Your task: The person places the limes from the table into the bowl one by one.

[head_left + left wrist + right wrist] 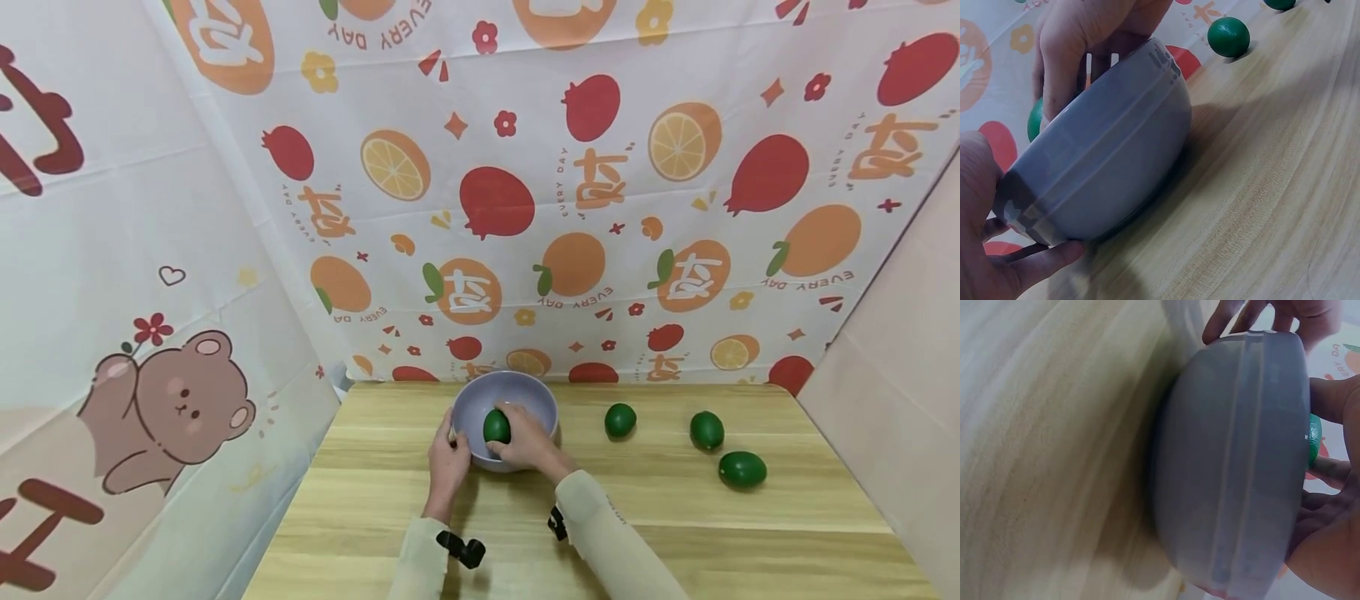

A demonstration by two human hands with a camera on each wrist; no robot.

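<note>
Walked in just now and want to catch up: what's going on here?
A person's right hand holds a green fruit at the mouth of a bowl, and the left hand holds the bowl's side. The bowl stands on a table, with three other fruits lying to its right. Whether the held fruit touches the bowl's bottom can't be seen.

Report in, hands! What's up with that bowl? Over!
Left hand holds bowl. Right hand grips green fruit at bowl's opening. Three other fruits, right of bowl. Nothing visibly in the way.
</note>
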